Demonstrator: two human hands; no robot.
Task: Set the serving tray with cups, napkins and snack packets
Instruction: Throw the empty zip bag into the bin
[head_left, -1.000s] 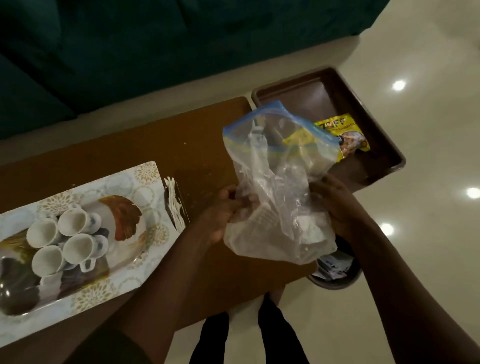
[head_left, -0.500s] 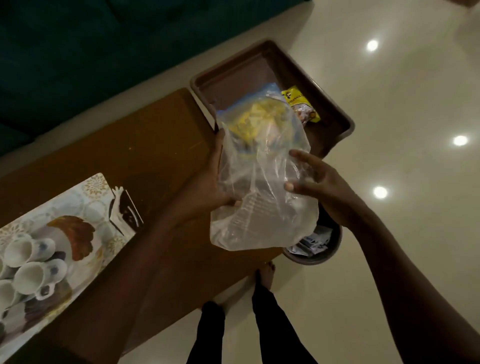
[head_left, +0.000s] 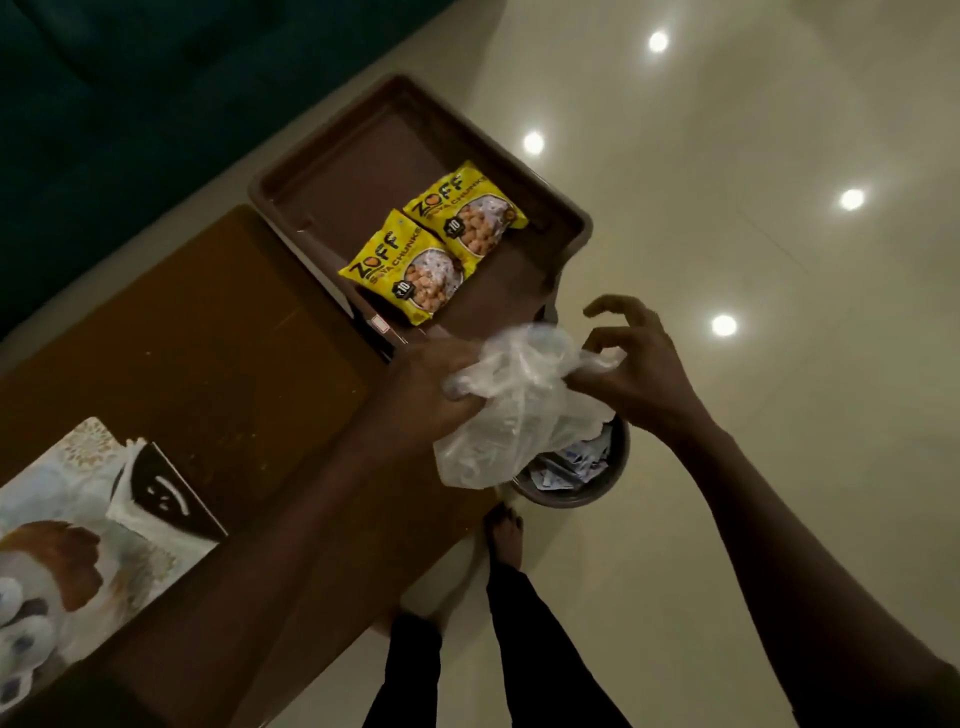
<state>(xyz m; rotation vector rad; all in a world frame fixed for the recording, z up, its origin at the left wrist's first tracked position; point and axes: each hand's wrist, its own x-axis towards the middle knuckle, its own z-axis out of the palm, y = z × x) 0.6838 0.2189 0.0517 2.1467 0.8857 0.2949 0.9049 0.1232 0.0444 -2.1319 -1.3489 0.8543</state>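
Two yellow snack packets (head_left: 407, 266) (head_left: 467, 214) with black and orange lettering; dark brown tray (head_left: 332, 156); clear, colourless plastic bag (head_left: 511, 415); brown wooden table (head_left: 208, 353); pale floral tray (head_left: 78, 499) with rust-brown motif; glossy cream floor (head_left: 727, 156).

White cups (head_left: 21, 618) on the patterned rectangular tray (head_left: 78, 467) sit bottom-left, blurred & cut off by the frame edge, so count can't be told. Crumpled clear plastic bag (head_left: 514, 410) hides the left hand's fingertips (head_left: 460, 387) & part of the round dark bin (head_left: 597, 483); bin contents too small to ID. Small print on the yellow snack packets (head_left: 408, 270) illegible.
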